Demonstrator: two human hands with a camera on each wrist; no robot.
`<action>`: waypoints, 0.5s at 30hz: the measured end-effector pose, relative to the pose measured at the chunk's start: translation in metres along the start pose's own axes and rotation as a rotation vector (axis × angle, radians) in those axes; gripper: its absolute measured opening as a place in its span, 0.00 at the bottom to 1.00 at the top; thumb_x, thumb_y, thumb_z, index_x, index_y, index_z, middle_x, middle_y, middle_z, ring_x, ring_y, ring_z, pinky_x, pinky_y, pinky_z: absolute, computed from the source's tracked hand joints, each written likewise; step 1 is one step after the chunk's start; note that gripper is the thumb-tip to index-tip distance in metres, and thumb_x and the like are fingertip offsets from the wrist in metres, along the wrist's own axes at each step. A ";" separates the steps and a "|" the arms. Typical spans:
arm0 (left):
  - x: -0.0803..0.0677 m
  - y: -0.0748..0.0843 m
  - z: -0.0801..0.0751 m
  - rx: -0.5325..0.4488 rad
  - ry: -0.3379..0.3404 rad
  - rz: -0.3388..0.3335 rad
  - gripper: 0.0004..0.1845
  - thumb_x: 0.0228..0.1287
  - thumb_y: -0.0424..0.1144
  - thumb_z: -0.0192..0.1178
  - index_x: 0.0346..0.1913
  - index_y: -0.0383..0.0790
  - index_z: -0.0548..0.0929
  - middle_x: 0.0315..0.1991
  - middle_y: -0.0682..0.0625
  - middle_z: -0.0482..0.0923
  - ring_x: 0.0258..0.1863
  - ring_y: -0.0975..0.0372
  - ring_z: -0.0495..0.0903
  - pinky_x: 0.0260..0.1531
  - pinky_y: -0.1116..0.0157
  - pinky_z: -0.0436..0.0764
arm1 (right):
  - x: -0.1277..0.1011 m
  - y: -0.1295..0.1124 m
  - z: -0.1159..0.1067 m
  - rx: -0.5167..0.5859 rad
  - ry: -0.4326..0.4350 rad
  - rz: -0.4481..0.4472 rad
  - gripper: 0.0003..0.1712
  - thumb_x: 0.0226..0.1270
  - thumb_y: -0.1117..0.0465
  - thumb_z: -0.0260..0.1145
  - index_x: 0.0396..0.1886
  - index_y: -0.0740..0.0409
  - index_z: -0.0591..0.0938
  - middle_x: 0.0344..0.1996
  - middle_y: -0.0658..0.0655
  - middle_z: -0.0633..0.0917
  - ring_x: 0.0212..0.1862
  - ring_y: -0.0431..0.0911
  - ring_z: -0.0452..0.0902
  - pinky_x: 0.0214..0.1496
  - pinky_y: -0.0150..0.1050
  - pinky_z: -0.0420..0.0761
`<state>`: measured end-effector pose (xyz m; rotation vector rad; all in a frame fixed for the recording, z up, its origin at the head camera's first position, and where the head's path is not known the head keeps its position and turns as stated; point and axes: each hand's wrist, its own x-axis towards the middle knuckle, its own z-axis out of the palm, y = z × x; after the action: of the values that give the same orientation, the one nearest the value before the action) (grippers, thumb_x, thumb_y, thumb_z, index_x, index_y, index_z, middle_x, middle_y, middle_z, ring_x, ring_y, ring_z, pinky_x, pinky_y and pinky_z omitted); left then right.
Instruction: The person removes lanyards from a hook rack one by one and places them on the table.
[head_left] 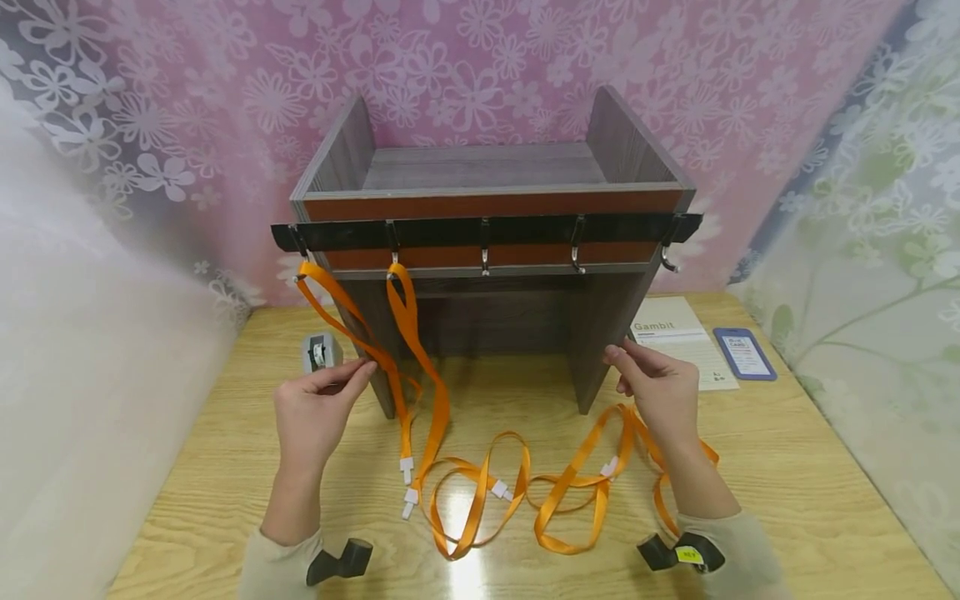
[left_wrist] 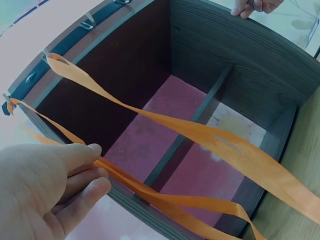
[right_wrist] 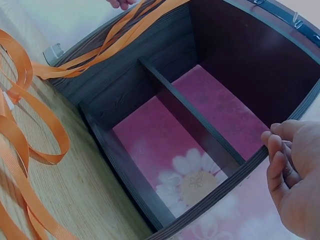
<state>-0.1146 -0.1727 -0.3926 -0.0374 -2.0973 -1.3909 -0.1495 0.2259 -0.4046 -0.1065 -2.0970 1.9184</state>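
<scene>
A dark grey wooden shelf unit [head_left: 487, 162] stands on the table, a black strip with several metal hooks [head_left: 486, 257] across its front. My left hand [head_left: 318, 412] pinches the front edge of the left side panel, its fingertips right beside an orange lanyard. My right hand [head_left: 660, 387] pinches the front edge of the right side panel [right_wrist: 215, 197]. Orange lanyards hang from the two leftmost hooks: one lanyard [head_left: 341, 296] at the end, another lanyard [head_left: 408, 312] on the second hook. The other hooks bear nothing.
More orange lanyards [head_left: 480, 508] lie loosely looped on the wooden table [head_left: 202, 492] in front of the shelf. A small grey and white object [head_left: 321, 352] stands behind my left hand. A notepad [head_left: 678, 329] and a blue card holder [head_left: 745, 353] lie at the right.
</scene>
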 end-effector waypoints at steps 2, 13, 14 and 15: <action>0.000 0.001 0.001 -0.008 -0.016 0.001 0.05 0.55 0.35 0.76 0.34 0.38 0.93 0.29 0.41 0.89 0.23 0.77 0.83 0.25 0.78 0.82 | 0.000 0.000 0.000 0.001 -0.001 -0.004 0.23 0.63 0.58 0.74 0.51 0.70 0.86 0.27 0.44 0.91 0.17 0.39 0.74 0.26 0.25 0.80; -0.002 0.002 0.008 -0.025 -0.154 -0.088 0.08 0.54 0.39 0.77 0.37 0.42 0.93 0.32 0.44 0.90 0.25 0.73 0.85 0.24 0.75 0.82 | 0.001 0.000 0.000 0.021 0.001 -0.009 0.23 0.62 0.59 0.75 0.50 0.72 0.85 0.26 0.44 0.91 0.17 0.39 0.73 0.24 0.25 0.80; -0.002 0.002 0.009 -0.038 -0.170 -0.099 0.08 0.54 0.39 0.77 0.38 0.41 0.93 0.33 0.44 0.90 0.26 0.73 0.85 0.26 0.74 0.83 | 0.001 0.000 -0.001 0.025 -0.001 -0.004 0.23 0.62 0.59 0.75 0.51 0.72 0.85 0.26 0.44 0.91 0.17 0.38 0.73 0.24 0.25 0.80; -0.003 0.002 0.010 -0.056 -0.186 -0.110 0.09 0.54 0.38 0.77 0.38 0.41 0.93 0.34 0.43 0.90 0.27 0.72 0.86 0.28 0.74 0.85 | 0.001 0.000 -0.001 0.029 -0.002 0.002 0.23 0.62 0.59 0.75 0.50 0.72 0.85 0.26 0.44 0.91 0.17 0.38 0.73 0.24 0.25 0.80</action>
<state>-0.1167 -0.1629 -0.3951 -0.0785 -2.2407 -1.5639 -0.1502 0.2269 -0.4040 -0.1001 -2.0702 1.9506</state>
